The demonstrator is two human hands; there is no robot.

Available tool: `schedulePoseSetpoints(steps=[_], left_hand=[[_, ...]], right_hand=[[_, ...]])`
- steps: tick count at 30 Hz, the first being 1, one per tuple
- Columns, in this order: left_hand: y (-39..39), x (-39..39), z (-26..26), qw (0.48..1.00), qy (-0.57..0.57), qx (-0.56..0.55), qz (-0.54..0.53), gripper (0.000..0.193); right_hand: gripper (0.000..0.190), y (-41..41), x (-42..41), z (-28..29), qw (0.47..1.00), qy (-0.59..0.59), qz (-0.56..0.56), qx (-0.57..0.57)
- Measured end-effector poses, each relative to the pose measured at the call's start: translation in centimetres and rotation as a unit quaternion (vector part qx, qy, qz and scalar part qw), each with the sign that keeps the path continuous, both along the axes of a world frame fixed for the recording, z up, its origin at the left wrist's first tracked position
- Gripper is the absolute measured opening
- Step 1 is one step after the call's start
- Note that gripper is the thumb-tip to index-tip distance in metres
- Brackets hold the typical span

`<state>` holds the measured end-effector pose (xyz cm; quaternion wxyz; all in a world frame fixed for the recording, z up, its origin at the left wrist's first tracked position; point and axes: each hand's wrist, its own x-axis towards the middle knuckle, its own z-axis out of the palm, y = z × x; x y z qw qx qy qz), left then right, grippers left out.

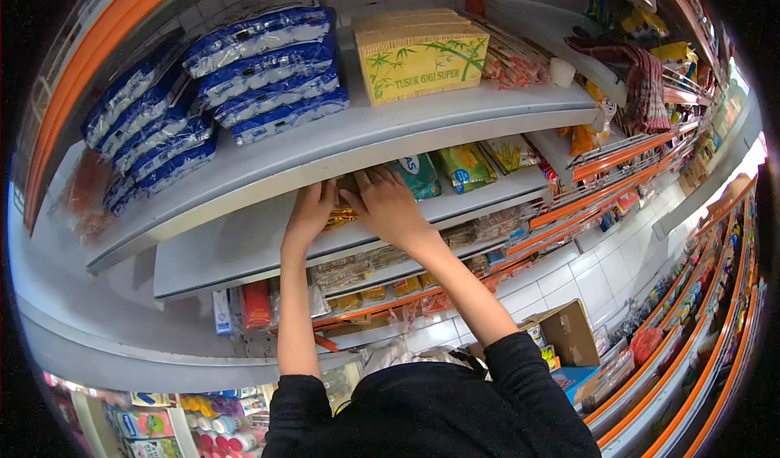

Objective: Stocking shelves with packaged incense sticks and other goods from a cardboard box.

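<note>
Both my hands reach onto the second metal shelf [244, 239], just under the edge of the top shelf. My left hand [312, 208] and my right hand [387, 205] rest on a brownish and gold packet [341, 215], which they largely cover; whether the fingers grip it cannot be told. Right of my right hand stands a teal packet [419, 176], partly behind the fingers. Beside it lie a green and yellow packet [466, 167] and another packet with a plant print [510, 152].
Blue and white plastic packs [274, 62] are stacked on the top shelf, beside a yellow toothpick box [423, 62] and bundled sticks [515, 62]. Lower shelves hold more packets. An open cardboard box [567, 336] stands at lower right, near orange-edged racks [688, 336].
</note>
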<state>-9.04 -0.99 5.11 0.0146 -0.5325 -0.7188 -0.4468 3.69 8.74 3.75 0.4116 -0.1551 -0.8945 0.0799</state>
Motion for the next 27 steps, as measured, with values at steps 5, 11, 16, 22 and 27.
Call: schedulePoseSetpoints(steps=[5,11,16,22,27], left_hand=[[-0.3,-1.1,0.0,0.985,-0.131,-0.102,0.039,0.042],[-0.6,0.0,-1.3,0.986,-0.138,-0.044,0.089,0.035],[-0.4,-0.3,-2.2,0.981,-0.128,0.104,0.105,0.034],[-0.9,0.6,-0.8,0.916,-0.368,0.130,0.090,0.048],[-1.3,-1.0,-0.2,0.957,-0.270,0.018,0.109,0.046]], right_hand=[[0.044,-1.1,-1.1,0.7,0.989,-0.051,0.023,-0.134],[0.035,-0.8,-2.4,0.6,0.961,0.075,0.111,-0.243],[0.033,-1.5,-2.8,0.8,0.959,0.083,0.120,-0.244],[0.051,-2.6,-2.6,0.3,0.984,0.058,0.084,-0.148],[0.058,-3.4,-3.6,-0.8,0.991,0.022,0.033,-0.130]])
